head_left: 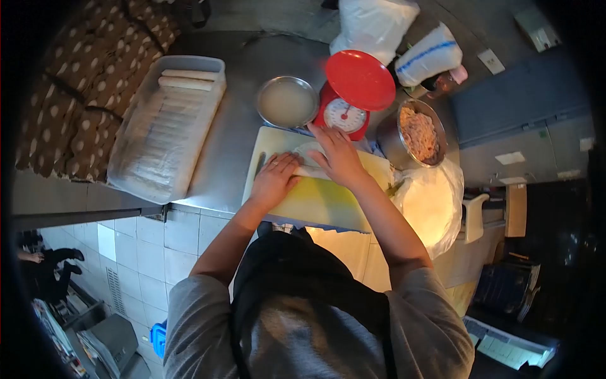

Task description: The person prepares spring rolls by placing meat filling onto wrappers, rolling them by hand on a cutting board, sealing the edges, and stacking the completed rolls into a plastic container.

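A pale rolled wrapper [309, 171] lies across the yellowish cutting board [328, 203]. My left hand [275, 179] rests over the roll's left end, fingers together and bent on it. On the roll's right part lies my right hand [339, 156], its fingers spread and pointing up toward the scale. A thin whitish sheet [307, 149] shows flat on the board between the hands. Beyond the board are a metal bowl of cloudy liquid [288, 102] and a red scale [344, 116]. At the right, a metal bowl holds an orange-pink filling [419, 134].
A clear plastic tub [158, 136] with rows of white rolls stands at the left, beside stacked egg trays [82, 95]. Round pale wrappers in plastic [429, 205] sit right of the board. White bags [372, 25] are at the back. A person's legs [53, 268] show at the far left.
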Available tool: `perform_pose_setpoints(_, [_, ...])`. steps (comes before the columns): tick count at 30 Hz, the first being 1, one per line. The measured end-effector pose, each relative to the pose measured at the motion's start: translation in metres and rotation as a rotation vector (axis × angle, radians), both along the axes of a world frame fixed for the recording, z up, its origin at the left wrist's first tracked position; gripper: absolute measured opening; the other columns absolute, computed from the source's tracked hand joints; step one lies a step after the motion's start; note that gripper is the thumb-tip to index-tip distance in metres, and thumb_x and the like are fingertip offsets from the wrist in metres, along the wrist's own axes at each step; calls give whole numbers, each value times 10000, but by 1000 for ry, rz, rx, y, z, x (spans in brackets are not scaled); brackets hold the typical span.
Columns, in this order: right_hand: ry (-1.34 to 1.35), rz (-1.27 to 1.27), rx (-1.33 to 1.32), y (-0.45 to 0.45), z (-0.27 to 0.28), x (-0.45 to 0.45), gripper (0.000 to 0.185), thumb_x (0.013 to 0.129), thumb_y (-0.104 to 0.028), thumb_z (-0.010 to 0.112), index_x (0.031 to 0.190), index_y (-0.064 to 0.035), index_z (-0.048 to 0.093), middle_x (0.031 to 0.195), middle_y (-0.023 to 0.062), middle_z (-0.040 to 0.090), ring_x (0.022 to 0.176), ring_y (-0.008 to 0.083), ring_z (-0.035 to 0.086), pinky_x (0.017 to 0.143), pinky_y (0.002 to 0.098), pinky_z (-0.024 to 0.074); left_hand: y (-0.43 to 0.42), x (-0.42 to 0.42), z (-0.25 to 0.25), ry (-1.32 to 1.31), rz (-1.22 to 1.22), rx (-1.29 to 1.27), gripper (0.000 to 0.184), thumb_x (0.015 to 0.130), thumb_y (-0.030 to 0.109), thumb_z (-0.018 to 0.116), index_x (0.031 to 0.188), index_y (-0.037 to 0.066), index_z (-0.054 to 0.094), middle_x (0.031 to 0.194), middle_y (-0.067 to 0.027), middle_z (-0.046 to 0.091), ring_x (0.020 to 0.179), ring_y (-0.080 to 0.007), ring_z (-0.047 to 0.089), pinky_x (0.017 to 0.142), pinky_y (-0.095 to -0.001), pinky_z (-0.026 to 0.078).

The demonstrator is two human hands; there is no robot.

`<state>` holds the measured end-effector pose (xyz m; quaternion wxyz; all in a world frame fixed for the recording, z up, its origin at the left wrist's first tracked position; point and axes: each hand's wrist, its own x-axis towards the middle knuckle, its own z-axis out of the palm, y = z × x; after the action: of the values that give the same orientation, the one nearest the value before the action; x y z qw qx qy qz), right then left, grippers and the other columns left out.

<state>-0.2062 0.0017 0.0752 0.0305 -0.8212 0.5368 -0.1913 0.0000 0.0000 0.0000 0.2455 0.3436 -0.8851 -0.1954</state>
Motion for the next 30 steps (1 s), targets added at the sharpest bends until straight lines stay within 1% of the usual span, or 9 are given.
perform_pose_setpoints(2, [-50, -1, -64, -25, -3, 15, 593, 917, -354, 566, 1380, -41, 368, 1218, 217, 581, 1118, 392, 541, 988, 470, 380, 6, -8, 2, -15, 6, -25, 421, 842, 263, 651, 1203, 63, 565, 1274, -142, 564, 1241, -266, 493, 1096, -440, 329])
perform_pose_setpoints(5, [-1, -94, 293, -64, -9, 50, 569, 918, -365, 551, 1345, -27, 388, 1077, 217, 634, 1031, 416, 576, 963, 479, 412, 2, 6, -2, 21, 46, -28, 435, 847, 271, 646, 1212, 51, 558, 1272, -130, 569, 1233, -264, 500, 1091, -436, 337])
perform_pose_setpoints(6, [-46, -86, 305, -69, -11, 52, 522, 956, -371, 499, 1331, -26, 388, 1002, 188, 664, 992, 361, 620, 950, 456, 440, 2, 9, -7, 25, 62, -4, 476, 833, 288, 646, 1238, 60, 543, 1304, -119, 547, 1259, -254, 475, 1107, -414, 318])
perform_pose_setpoints(10, [-1004, -10, 455, -67, -14, 39, 467, 1015, -366, 401, 1317, -10, 386, 1079, 134, 657, 1032, 212, 616, 930, 353, 455, 5, 14, -7, 86, 163, -13, 499, 793, 312, 685, 1198, 43, 575, 1296, -119, 554, 1259, -252, 474, 1100, -408, 330])
perform_pose_setpoints(13, [-913, -183, 472, -24, -10, 25, 515, 1005, -396, 420, 1330, -1, 364, 1107, 133, 647, 1068, 201, 599, 971, 352, 429, 3, 11, -5, 117, 175, -7, 514, 760, 312, 714, 1169, 25, 597, 1285, -124, 562, 1257, -257, 477, 1091, -410, 345])
perform_pose_setpoints(15, [-616, -190, 552, 3, -66, 13, 573, 978, -403, 462, 1363, -2, 322, 1174, 167, 618, 1107, 254, 590, 1052, 429, 353, 2, 11, 1, 109, 174, 15, 523, 737, 298, 737, 1158, 14, 609, 1278, -130, 568, 1254, -267, 481, 1084, -422, 356])
perform_pose_setpoints(18, [-8, -35, 29, 30, -57, 40, 609, 927, -356, 538, 1404, -58, 304, 1197, 250, 581, 1160, 365, 551, 1085, 482, 305, 1, 12, -6, 97, 173, -17, 528, 720, 278, 744, 1152, 3, 614, 1271, -134, 573, 1255, -270, 479, 1087, -421, 353])
perform_pose_setpoints(24, [17, -31, 284, 24, -61, 31, 688, 907, -361, 553, 1411, 3, 260, 1300, 219, 532, 1208, 363, 514, 1146, 509, 159, 0, 12, -4, 83, 163, -9, 520, 719, 271, 741, 1135, -16, 620, 1261, -145, 577, 1253, -275, 480, 1085, -423, 355])
perform_pose_setpoints(30, [-29, -101, 168, 1, -34, 22, 646, 899, -310, 572, 1383, 23, 303, 1213, 178, 605, 1153, 324, 557, 1110, 501, 234, 3, 11, -6, 132, 178, 2, 545, 733, 310, 725, 1143, -27, 601, 1258, -166, 563, 1265, -294, 460, 1088, -404, 349])
